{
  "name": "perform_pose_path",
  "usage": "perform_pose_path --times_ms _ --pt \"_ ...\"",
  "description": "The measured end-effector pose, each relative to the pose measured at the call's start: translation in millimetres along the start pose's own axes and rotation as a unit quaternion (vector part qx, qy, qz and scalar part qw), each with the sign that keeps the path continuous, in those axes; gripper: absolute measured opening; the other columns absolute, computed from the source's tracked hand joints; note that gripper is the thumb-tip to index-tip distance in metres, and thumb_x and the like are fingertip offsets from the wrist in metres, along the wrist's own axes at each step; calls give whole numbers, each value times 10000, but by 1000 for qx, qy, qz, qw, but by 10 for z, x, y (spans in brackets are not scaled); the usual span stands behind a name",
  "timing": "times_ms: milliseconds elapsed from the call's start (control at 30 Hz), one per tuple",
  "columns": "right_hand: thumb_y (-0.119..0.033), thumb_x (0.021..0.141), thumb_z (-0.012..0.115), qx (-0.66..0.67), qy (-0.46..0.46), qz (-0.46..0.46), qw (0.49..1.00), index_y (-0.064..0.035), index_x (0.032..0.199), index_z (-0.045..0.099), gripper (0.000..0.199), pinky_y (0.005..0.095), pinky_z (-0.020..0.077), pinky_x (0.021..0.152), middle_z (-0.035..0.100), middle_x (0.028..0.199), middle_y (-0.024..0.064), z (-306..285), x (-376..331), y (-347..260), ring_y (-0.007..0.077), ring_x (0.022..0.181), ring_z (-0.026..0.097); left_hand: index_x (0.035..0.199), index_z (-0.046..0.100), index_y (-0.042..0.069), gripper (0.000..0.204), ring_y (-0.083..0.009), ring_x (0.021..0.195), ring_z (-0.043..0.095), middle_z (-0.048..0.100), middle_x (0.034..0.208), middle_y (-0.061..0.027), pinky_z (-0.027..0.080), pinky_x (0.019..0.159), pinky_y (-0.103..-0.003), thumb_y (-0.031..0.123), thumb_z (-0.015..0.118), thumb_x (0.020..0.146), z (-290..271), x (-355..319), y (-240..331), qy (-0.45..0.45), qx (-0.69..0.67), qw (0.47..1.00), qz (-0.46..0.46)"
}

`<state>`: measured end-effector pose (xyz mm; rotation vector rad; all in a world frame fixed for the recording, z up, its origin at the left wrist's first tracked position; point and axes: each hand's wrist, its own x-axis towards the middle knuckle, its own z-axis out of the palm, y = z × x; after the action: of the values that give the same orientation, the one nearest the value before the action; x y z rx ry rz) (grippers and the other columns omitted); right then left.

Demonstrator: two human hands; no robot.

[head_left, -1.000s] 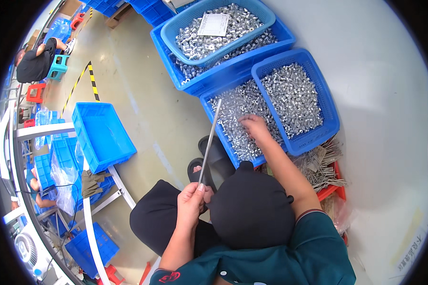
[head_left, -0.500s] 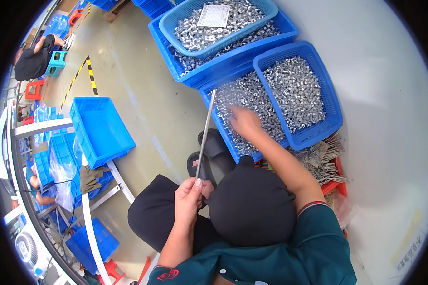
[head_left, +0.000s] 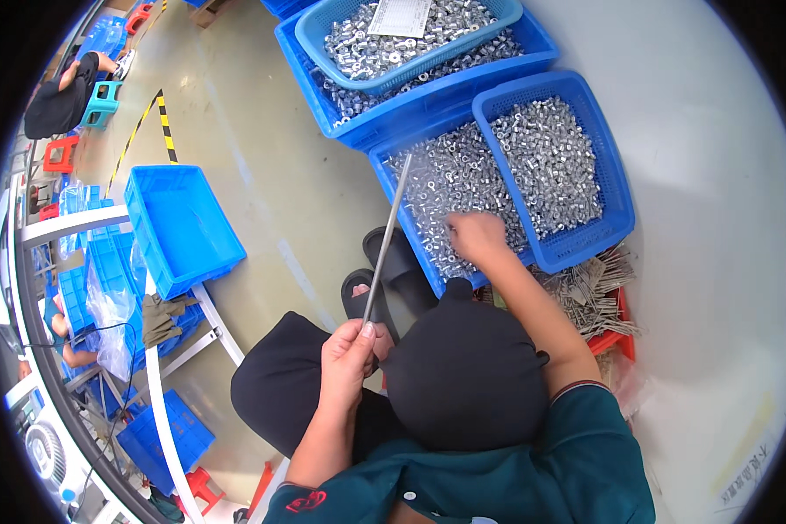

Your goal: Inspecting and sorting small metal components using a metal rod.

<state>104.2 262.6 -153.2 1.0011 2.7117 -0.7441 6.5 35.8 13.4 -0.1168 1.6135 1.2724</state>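
Left hand [head_left: 349, 354]: nearest, above the lap, thumb and fingers closed on the lower end of a thin metal rod [head_left: 389, 236]. Rod slants up and away; its far end appears against the left part of a blue crate [head_left: 428, 272].

Right hand [head_left: 479, 237]: over that crate, fingers curled down toward the small metal rings [head_left: 450, 175] in it. Blurred; cannot tell whether it grips a ring.

Red crate [head_left: 624, 327]: near the right elbow, heaped with thin metal sticks [head_left: 585, 293].

Blue basket [head_left: 585, 246]: set on the crate's right side, filled with similar small pieces [head_left: 546, 166].

Farther: second blue crate [head_left: 393, 127]; light-blue basket [head_left: 402, 83] resting in it, paper sheet [head_left: 400, 16] on its pieces.

Far left: seated person [head_left: 61, 98], teal stool [head_left: 102, 103].
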Motion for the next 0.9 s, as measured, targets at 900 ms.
perform_pose_path --times_ms 900 --pt "-204 717 638 106 -48 -98 988 -155 930 621 220 403 484 649 626 826 92 -58 -461 17 288 771 613 830 561 38 188 -28 411 265 360 509 66 185 392 -189 210 519 893 -12 -12 -23 19 3 1000 9"
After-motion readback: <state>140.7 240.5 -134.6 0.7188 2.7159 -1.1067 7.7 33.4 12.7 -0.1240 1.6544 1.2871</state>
